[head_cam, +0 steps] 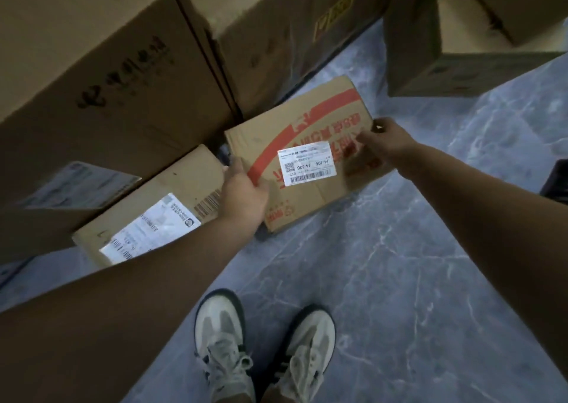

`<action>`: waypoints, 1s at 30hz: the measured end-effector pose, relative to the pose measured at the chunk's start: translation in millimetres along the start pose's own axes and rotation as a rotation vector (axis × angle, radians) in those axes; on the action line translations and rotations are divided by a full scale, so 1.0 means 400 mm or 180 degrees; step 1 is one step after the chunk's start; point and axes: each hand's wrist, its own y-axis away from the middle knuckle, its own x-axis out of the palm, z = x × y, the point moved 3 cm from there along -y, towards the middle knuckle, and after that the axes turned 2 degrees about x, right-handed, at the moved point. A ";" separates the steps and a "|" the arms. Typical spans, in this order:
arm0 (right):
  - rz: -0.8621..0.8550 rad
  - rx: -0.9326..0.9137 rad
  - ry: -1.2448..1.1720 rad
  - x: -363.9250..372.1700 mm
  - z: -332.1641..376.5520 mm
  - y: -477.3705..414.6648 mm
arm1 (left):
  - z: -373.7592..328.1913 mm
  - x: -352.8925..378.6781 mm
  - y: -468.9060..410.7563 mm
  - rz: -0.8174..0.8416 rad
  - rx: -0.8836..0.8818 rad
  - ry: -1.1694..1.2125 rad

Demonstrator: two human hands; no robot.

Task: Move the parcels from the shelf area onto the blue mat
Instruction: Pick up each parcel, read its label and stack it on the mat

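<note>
Big cardboard boxes [107, 64] stand on the grey marbled floor [399, 264]. In front of them lies a red-striped parcel [307, 144], gripped at its edges by the left hand [242, 196] and right hand [387, 141], fingers curled around the cardboard. White label [307, 164] faces up.

red-striped parcel [307, 144]: red printed characters, upside down and too blurred to read
white label [306, 163] on that parcel: "J4-J06" printed twice, a QR code, a barcode; the small print is illegible
second parcel [153, 209]: shipping label [150, 229] and printed barcode, text unreadable
large box [101, 73]: dark printed characters, blurred
</note>
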 end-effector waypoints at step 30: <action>-0.0291 -0.0223 -0.1501 -0.712 0.538 1.145 | -0.623 -0.973 0.843 -0.0160 0.0175 0.2144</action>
